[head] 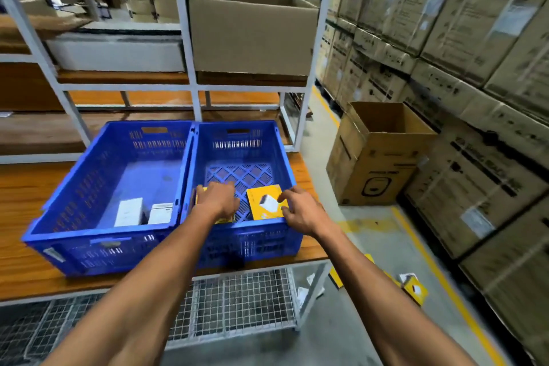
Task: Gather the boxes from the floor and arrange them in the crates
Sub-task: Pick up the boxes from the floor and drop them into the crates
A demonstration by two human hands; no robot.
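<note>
My left hand (218, 199) gripped one yellow box (199, 194); my right hand (300, 211), fingers loose, touched another yellow box (265, 201) that could have tipped askew in the crate (292, 175).

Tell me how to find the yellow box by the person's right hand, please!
Look at the wooden table with two blue plastic crates side by side. In the right-hand blue crate, near its front wall, a flat yellow cardboard box lies under the right hand's fingertips. Unlike the other yellow box, mostly hidden under the left hand, its top, with a white picture, shows.
</note>
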